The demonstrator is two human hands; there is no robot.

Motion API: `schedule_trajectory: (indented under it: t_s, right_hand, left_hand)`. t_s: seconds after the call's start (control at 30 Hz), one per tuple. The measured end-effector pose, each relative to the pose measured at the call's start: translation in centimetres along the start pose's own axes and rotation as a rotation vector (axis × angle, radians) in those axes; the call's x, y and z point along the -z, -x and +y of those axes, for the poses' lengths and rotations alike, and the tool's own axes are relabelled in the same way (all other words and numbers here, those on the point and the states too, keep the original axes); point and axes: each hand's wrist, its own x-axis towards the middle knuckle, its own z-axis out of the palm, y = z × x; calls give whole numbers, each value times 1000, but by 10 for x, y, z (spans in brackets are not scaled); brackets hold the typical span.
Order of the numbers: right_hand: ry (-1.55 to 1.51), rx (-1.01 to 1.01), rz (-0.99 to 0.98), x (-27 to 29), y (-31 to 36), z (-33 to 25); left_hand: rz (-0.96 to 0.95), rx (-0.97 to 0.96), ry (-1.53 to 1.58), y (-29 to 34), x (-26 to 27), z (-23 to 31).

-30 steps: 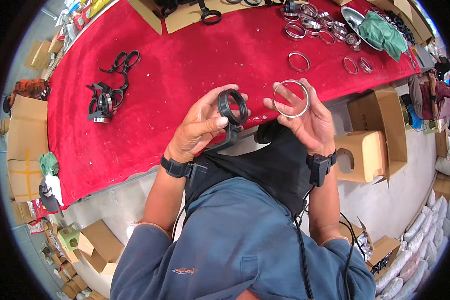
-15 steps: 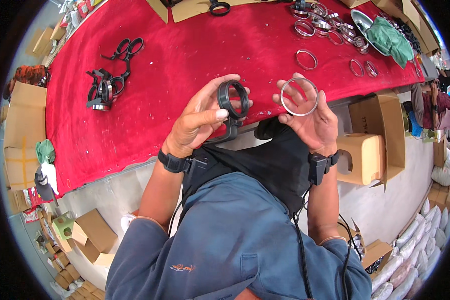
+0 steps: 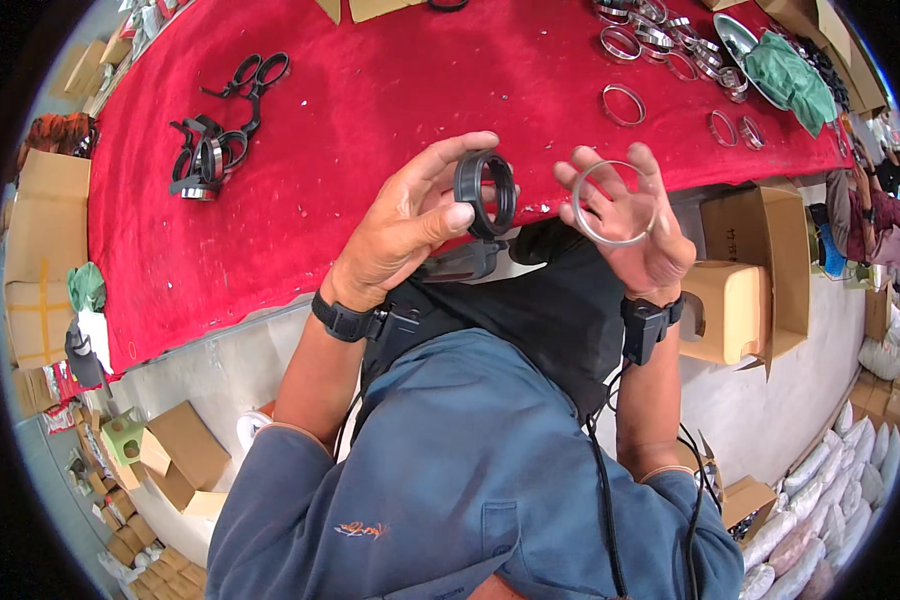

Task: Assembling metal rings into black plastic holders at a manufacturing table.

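Over the near edge of the red-covered table, my left hand [image 3: 398, 225] grips a black plastic ring mount [image 3: 467, 190] between thumb and fingers. Its round opening is turned toward the right, and a black arm hangs from its underside, partly behind my hand. To its right, my right hand [image 3: 648, 248] holds a thin, clear-looking or shiny ring [image 3: 613, 242] upright in front of the palm. The fingers of that hand are bent and spread behind the ring; how they grip its rim is hard to make out. A gap separates the ring from the mount.
Black ring mounts [image 3: 210, 160] lie in a cluster on the table's left. Loose metal rings [image 3: 624, 104] are scattered at the far right, near a metal tray [image 3: 735, 40] with green cloth [image 3: 792, 82]. An open cardboard box [image 3: 785, 260] stands right of the table.
Both hands have shifted slightly to the right with what they hold. The thin ring has tilted, and the right fingers are bent more. Table items appear slightly higher in view.
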Motion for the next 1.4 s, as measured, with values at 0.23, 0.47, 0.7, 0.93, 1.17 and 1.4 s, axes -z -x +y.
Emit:
schedule_trajectory:
  t_s: [0.23,0.47,0.7,0.93,1.17,1.4]
  right_hand:
    - [0,152,-395,27,-1,-4]
    - [95,187,-296,11,7,-7]
    - [701,309,10,-51,4,-14]
    - [807,406,-38,-51,8,-6]
    - [690,447,-58,-50,13,1]
    - [1041,426,-134,-62,8,1]
  left_hand:
    - [28,-85,-132,6,-21,10]
    - [-33,-85,-119,8,-22,5]
    - [-23,-87,-121,7,-20,2]
    - [-30,-210,-416,12,-38,17]
    - [-60,-352,-615,20,-46,20]
    - [-52,-334,-591,15,-43,10]
